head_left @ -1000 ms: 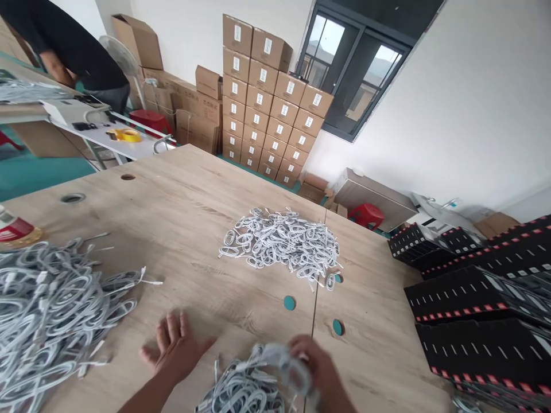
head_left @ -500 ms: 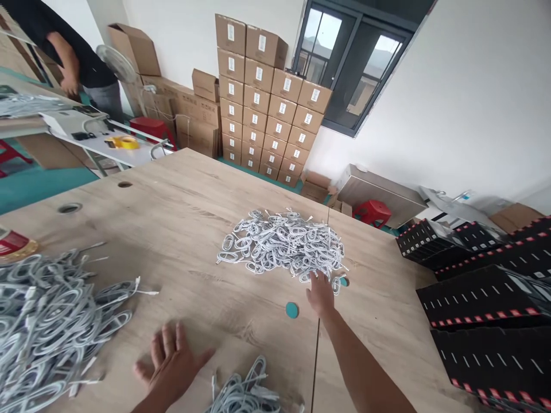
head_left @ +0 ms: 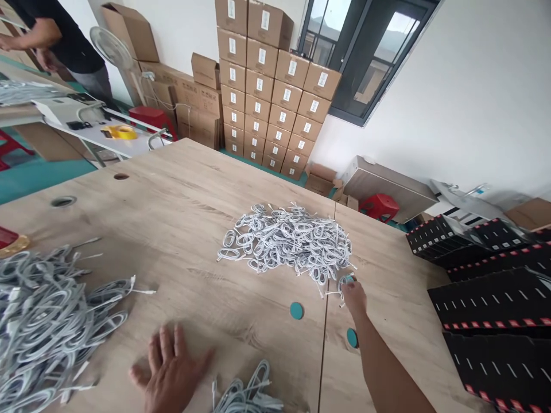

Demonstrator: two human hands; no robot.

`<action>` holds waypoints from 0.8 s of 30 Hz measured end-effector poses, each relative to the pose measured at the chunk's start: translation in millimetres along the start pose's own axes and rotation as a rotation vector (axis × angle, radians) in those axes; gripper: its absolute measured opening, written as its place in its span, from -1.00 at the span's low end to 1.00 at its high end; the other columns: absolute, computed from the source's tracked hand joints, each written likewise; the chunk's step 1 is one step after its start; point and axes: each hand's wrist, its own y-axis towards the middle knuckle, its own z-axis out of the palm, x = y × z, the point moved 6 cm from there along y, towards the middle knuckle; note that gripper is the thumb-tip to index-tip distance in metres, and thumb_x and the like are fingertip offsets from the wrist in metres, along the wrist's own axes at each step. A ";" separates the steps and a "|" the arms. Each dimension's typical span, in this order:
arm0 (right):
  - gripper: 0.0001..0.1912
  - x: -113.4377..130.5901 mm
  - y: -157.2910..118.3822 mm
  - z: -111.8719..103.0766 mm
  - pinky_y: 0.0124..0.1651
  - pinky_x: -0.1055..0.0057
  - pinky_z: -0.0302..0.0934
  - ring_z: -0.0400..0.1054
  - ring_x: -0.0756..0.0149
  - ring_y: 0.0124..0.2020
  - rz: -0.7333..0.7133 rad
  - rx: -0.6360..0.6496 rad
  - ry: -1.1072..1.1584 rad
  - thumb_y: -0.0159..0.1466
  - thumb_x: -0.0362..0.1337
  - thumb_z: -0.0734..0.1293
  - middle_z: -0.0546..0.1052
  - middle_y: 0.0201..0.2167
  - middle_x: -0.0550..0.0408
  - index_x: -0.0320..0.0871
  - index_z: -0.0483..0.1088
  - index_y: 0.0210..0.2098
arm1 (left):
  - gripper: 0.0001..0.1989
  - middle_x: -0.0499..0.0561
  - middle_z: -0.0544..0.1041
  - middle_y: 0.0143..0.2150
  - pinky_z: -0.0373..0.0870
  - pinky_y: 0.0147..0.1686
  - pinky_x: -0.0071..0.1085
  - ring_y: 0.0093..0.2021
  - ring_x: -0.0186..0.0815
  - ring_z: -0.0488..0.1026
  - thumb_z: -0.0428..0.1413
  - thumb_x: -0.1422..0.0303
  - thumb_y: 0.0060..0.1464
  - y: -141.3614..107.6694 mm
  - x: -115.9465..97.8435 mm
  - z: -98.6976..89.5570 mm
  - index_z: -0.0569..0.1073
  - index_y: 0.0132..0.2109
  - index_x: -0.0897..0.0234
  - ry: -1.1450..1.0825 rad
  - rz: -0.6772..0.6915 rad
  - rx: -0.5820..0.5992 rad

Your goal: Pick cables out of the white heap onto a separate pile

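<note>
My left hand (head_left: 170, 367) lies flat on the wooden table, palm down with fingers spread, holding nothing. At the right edge of the big heap of coiled cables (head_left: 297, 238), my right hand (head_left: 355, 298) has its fingers closed on a small coiled white cable (head_left: 343, 285); the fingertips are partly hidden. A teal disc (head_left: 296, 310) lies left of the right forearm, and another teal disc (head_left: 352, 338) sits beside the forearm. Near the bottom edge is a smaller bunch of grey-white cables (head_left: 249, 393), between my two arms.
A large pile of cables (head_left: 47, 321) covers the table's left side, near a red and gold roll (head_left: 12, 242). Black boxes (head_left: 486, 304) line the right. Stacked cartons (head_left: 267, 94) stand by the wall. A person (head_left: 64, 43) is at another table, far left.
My right hand has moved right from the heap's lower edge to the single coiled cable, uncovering a teal disc. My left hand stays on the table. The view has shifted slightly.
</note>
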 end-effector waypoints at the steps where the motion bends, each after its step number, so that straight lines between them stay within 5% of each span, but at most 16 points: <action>1: -0.82 2.2 3.8 2.7 -0.15 0.25 0.31 0.51 0.01 -0.17 0.018 0.007 -0.016 0.12 -0.16 0.39 0.61 -0.27 -0.12 -0.12 0.40 -0.35 | 0.00 0.21 -0.06 0.58 -0.41 0.42 0.26 0.56 -0.01 -0.28 -0.41 -0.20 0.13 -1.1 -1.4 -2.7 0.14 0.46 0.41 -0.018 -0.004 -0.039; 7: -0.64 7.1 6.6 -2.6 -0.19 0.18 0.32 0.51 -0.09 -0.18 0.145 0.001 0.067 0.01 -0.12 0.47 0.59 -0.30 -0.14 -0.14 0.38 -0.27 | -0.03 0.25 0.00 0.56 -0.47 0.43 0.23 0.56 -0.02 -0.24 -0.40 -0.20 0.17 -1.8 -6.3 -6.6 0.18 0.45 0.40 -0.057 -0.012 -0.071; 10: -0.70 -11.8 -31.7 -20.0 -0.27 0.25 0.30 0.46 0.05 -0.30 0.137 -0.015 0.174 0.05 -0.10 0.40 0.53 -0.41 -0.02 -0.10 0.31 -0.31 | -0.04 0.22 0.00 0.57 -0.50 0.43 0.21 0.56 -0.04 -0.25 -0.41 -0.20 0.17 -1.0 -5.6 -5.2 0.19 0.44 0.39 -0.057 -0.023 -0.061; 12: -0.66 -29.0 -82.3 -22.3 -0.31 0.33 0.27 0.38 0.20 -0.38 0.034 0.060 0.358 0.03 -0.04 0.41 0.45 -0.46 0.13 -0.07 0.29 -0.32 | -0.03 0.20 -0.02 0.57 -0.50 0.44 0.20 0.57 -0.05 -0.27 -0.39 -0.21 0.17 -0.7 -6.1 -5.7 0.18 0.45 0.38 -0.058 -0.023 -0.055; 15: -0.56 -46.5 -185.2 -4.8 -0.35 0.41 0.24 0.29 0.33 -0.43 -0.162 0.426 0.666 0.06 0.09 0.47 0.39 -0.46 0.21 -0.06 0.29 -0.32 | -0.04 0.20 -0.04 0.58 -0.50 0.44 0.21 0.57 -0.05 -0.29 -0.37 -0.21 0.17 -0.5 -9.1 -10.8 0.15 0.46 0.38 -0.070 -0.016 -0.056; 17: -0.52 -45.2 -250.1 11.0 -0.31 0.41 0.28 0.35 0.31 -0.38 -0.277 0.772 0.687 0.09 0.18 0.46 0.46 -0.39 0.15 -0.06 0.33 -0.33 | -0.05 0.20 -0.04 0.58 -0.51 0.44 0.21 0.57 -0.05 -0.30 -0.37 -0.20 0.18 -0.4 -12.1 -15.9 0.15 0.46 0.38 -0.081 -0.009 -0.065; 19: -0.48 -32.2 -287.3 16.7 -0.15 0.33 0.35 0.46 0.21 -0.21 -0.427 1.044 0.589 0.09 0.25 0.46 0.55 -0.23 0.05 -0.06 0.42 -0.28 | -0.06 0.21 -0.03 0.57 -0.53 0.44 0.19 0.57 -0.06 -0.30 -0.37 -0.18 0.19 -0.2 -14.3 -20.3 0.16 0.46 0.38 -0.089 -0.007 -0.072; 21: -0.45 -9.0 -275.2 8.4 0.10 0.22 0.33 0.45 0.07 0.05 -0.570 1.035 0.461 0.09 0.23 0.48 0.56 -0.01 -0.04 -0.04 0.49 -0.15 | -0.07 0.21 -0.03 0.57 -0.53 0.44 0.19 0.57 -0.06 -0.29 -0.37 -0.18 0.19 0.2 -14.8 -22.4 0.16 0.46 0.38 -0.094 -0.009 -0.074; 24: -0.52 42.7 -181.0 -16.3 0.29 0.12 0.23 0.34 0.01 0.25 -0.677 0.618 0.311 0.23 0.02 0.41 0.48 0.18 -0.07 -0.01 0.45 0.08 | -0.07 0.20 -0.03 0.58 -0.53 0.44 0.19 0.57 -0.06 -0.31 -0.38 -0.18 0.18 1.1 -13.1 -20.6 0.16 0.46 0.36 -0.081 -0.014 -0.065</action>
